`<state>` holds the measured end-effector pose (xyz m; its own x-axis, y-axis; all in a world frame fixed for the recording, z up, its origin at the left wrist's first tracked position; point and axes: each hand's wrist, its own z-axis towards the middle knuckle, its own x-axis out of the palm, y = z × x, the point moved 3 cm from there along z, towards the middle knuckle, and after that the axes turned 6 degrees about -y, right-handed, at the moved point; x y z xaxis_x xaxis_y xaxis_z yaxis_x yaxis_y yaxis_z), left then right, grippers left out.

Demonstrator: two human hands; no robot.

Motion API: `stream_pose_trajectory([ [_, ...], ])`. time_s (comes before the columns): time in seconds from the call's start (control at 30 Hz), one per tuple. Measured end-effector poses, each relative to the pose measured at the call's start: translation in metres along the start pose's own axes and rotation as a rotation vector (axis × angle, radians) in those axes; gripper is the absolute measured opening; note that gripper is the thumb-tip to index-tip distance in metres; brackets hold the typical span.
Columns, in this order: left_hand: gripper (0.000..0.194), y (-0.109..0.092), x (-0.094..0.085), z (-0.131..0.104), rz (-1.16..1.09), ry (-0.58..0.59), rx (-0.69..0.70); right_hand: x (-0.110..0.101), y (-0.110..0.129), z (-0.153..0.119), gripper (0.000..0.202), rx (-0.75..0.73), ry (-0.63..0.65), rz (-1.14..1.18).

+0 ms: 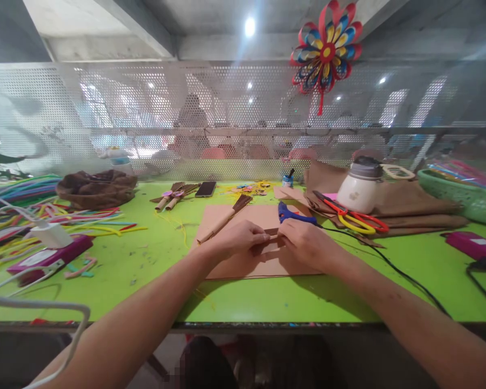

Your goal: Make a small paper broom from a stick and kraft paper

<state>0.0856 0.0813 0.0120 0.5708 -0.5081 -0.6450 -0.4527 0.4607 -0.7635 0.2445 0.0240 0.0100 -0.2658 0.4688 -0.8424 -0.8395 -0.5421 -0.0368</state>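
Note:
My left hand [243,239] and my right hand [302,243] pinch the two ends of a small folded brown paper piece [272,233], held low over a brown cardboard sheet [235,268]. Fingers of both hands are closed on it, and parts of it are hidden behind them. A rolled brown paper stick with a fringed dark end [222,220] lies on the sheet by my left hand. Just beyond my right hand rests a blue glue gun [295,214], its black cord running off to the right.
Scissors [358,220], a white jar [358,186], folded brown paper [413,202] and a green basket [461,197] stand right. Pipe cleaners [105,227], a power strip [54,259] and a brown cloth bundle [97,189] lie left. A phone [206,189] lies farther back.

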Motion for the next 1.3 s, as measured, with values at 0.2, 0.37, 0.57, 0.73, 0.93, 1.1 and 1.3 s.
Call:
stream_pose_trajectory([
  [0.2, 0.043, -0.005, -0.004, -0.003, 0.116, -0.005, 0.024, -0.011, -0.005, 0.002, 0.011, 0.103, -0.004, 0.365],
  [0.37, 0.042, -0.017, -0.001, -0.007, 0.201, -0.032, 0.197, -0.012, -0.013, 0.002, 0.03, 0.283, 0.124, 0.667],
  [0.57, 0.026, -0.028, 0.003, -0.013, 0.317, -0.153, 0.338, -0.009, -0.017, 0.004, 0.031, 0.387, 0.121, 0.82],
  [0.73, 0.023, -0.031, 0.003, -0.017, 0.455, -0.241, 0.409, -0.01, -0.02, 0.004, 0.031, 0.463, 0.059, 0.878],
  [0.93, 0.035, -0.034, 0.003, -0.017, 0.4, -0.217, 0.341, -0.009, -0.023, 0.003, 0.03, 0.41, -0.027, 0.764],
  [1.1, 0.033, -0.028, 0.001, -0.013, 0.298, -0.076, 0.274, -0.008, -0.027, 0.003, 0.029, 0.422, -0.017, 0.726],
  [1.3, 0.029, -0.029, 0.001, -0.013, 0.348, -0.064, 0.341, -0.008, -0.021, 0.005, 0.025, 0.376, 0.12, 0.807],
])
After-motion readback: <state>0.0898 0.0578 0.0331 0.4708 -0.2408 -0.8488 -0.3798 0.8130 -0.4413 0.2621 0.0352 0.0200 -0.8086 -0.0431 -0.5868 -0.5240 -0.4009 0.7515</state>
